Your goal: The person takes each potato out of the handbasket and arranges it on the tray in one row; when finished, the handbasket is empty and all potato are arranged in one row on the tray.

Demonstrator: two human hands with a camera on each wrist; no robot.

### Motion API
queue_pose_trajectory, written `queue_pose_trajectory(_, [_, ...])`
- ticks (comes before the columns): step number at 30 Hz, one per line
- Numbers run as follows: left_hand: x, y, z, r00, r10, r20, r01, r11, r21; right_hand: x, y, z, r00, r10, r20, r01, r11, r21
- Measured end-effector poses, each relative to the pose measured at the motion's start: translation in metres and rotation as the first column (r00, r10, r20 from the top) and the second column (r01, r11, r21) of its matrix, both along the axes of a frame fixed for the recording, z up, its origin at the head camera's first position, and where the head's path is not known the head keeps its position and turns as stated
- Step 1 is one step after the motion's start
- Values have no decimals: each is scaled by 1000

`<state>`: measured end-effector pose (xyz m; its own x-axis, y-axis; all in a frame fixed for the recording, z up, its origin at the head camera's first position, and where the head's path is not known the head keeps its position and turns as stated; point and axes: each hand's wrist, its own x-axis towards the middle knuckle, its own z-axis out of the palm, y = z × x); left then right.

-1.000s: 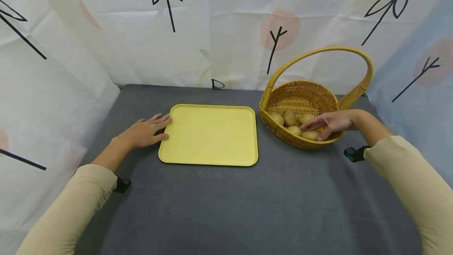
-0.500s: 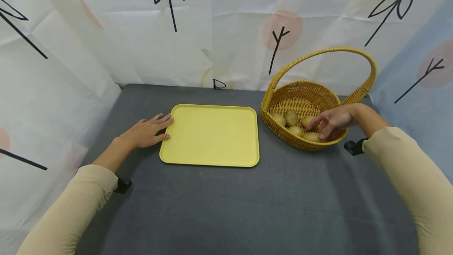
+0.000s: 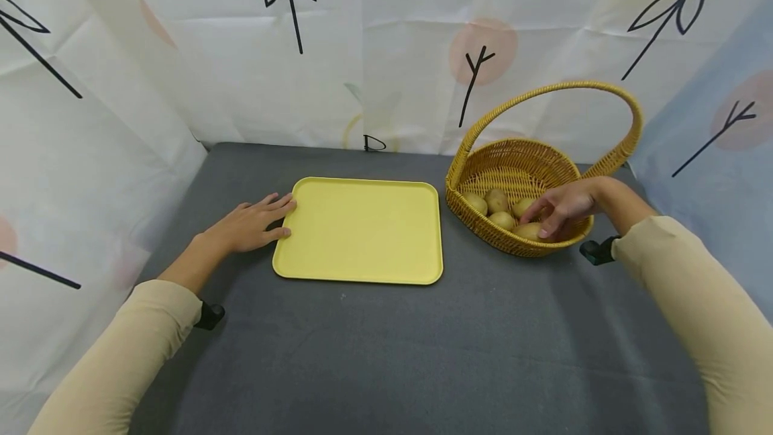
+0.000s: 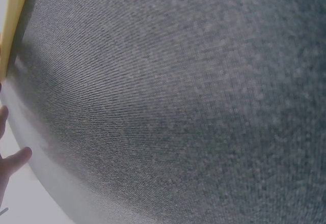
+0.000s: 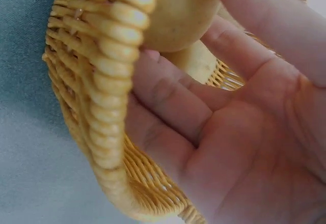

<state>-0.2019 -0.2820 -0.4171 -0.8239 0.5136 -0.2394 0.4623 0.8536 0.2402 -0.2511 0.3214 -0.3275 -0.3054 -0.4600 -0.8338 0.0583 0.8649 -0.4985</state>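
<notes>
In the head view, my left hand (image 3: 246,225) lies with fingers spread at the left edge of a yellow rectangular tray (image 3: 359,230), its fingertips touching the rim. Part of that hand shows at the edge of the left wrist view. My right hand (image 3: 566,207) reaches inside a yellow wicker basket (image 3: 513,246) at the right. Thumb and fingers grip a potato (image 5: 183,18) near the front wall, and some fingertips are hidden behind it. Several other potatoes, such as a darker one (image 3: 496,201), lie loose in the basket.
A dark grey cloth (image 3: 386,354) covers the table. The basket's tall arched handle (image 3: 561,86) rises above the right hand. White patterned curtains (image 3: 398,52) close off the back and sides.
My right hand has drawn slightly back, then lowered again, its fingers closing round the front potato. The left hand stays by the tray. The view has shifted slightly.
</notes>
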Motion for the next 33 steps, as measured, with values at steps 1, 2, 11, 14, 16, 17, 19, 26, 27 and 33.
queue_pose_trajectory(1, [0,0,0,1000,-1,-3,1,1000,4,0,1,1,1000,4,-4,-4,1000,-2])
queue_pose_trajectory(2, [0,0,-1,1000,-2,-6,2,1000,6,1,1,3,1000,12,-20,-12,1000,-4])
queue_pose_trajectory(11, [1,0,3,1000,2,7,-2,1000,-6,7,11,16,977,74,-199,-82,996,-30])
queue_pose_trajectory(14, [1,0,3,1000,3,10,-3,1000,-8,8,14,21,973,63,-223,-81,994,-71])
queue_pose_trajectory(16, [1,0,2,1000,2,11,-2,1000,-11,8,14,26,971,58,-233,-83,991,-102])
queue_pose_trajectory(17, [1,-1,2,1000,2,11,-1,1000,-12,8,13,29,969,54,-242,-85,990,-117])
queue_pose_trajectory(19, [0,-1,2,1000,0,11,0,1000,-13,9,9,35,963,52,-263,-92,986,-142])
queue_pose_trajectory(26, [1,0,2,1000,-1,14,2,1000,-11,18,-19,55,949,27,-316,-103,968,-228])
queue_pose_trajectory(27, [1,0,2,1000,-2,12,3,1000,-11,20,-25,56,946,23,-322,-105,965,-241])
queue_pose_trajectory(33, [2,1,3,1000,-2,12,2,1000,-11,29,-62,52,931,23,-363,-167,914,-370])
